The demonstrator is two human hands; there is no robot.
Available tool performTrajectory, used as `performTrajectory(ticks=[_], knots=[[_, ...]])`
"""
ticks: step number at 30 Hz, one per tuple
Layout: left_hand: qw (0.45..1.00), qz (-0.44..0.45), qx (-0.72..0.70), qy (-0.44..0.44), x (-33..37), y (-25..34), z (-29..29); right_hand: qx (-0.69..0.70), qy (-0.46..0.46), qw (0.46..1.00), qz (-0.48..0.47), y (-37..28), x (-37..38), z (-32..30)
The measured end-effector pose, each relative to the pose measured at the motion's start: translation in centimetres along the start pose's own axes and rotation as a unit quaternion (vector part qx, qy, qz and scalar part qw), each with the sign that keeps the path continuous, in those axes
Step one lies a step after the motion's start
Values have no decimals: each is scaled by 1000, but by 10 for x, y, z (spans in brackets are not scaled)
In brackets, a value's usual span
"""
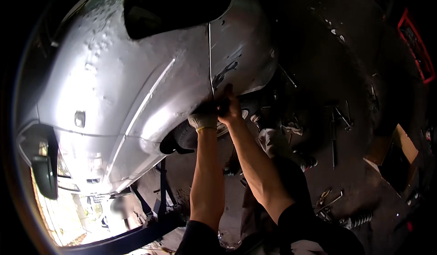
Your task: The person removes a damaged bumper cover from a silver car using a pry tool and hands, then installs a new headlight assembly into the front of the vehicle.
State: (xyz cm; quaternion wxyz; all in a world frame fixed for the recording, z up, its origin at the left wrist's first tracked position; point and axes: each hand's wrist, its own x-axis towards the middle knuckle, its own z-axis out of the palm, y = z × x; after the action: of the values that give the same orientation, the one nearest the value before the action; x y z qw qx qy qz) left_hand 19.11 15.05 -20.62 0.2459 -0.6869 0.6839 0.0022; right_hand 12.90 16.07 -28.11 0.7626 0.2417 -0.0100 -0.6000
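Observation:
Both my arms reach forward to the lower edge of a silver car body (182, 73), just above a wheel (185, 135). My left hand (203, 119) wears a pale knitted glove; its fingers go into deep shadow under the panel edge and are hidden. Close beside it on the right, my right hand (232, 110) is bent at the panel's lower edge, below a narrow vertical panel gap (210, 59). Its fingers look curled, with one pointing up against the panel. Something dark lies between the two hands, too shadowed to name.
Dark lift arms (132, 234) stand at the lower left. On the floor to the right lie an open cardboard box (393, 157), a coil spring (362, 220), a long dark bar (333, 141) and scattered tools. A red-edged tray (421, 54) is at the far right.

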Motion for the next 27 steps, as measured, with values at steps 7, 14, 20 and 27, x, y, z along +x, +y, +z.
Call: performTrajectory(ticks=[7,14,20,27], knots=[[992,12,38,117,14,-5,21,-15,66,998,-12,-3,-10,9],[987,45,104,111,6,-1,-1,-41,9,999,-14,-5,-1,1],[998,7,32,-52,0,3,-14,5,8,999,-40,-4,0,-8],[1000,1,-7,15,3,0,-1,27,45,997,-48,2,-3,-1]])
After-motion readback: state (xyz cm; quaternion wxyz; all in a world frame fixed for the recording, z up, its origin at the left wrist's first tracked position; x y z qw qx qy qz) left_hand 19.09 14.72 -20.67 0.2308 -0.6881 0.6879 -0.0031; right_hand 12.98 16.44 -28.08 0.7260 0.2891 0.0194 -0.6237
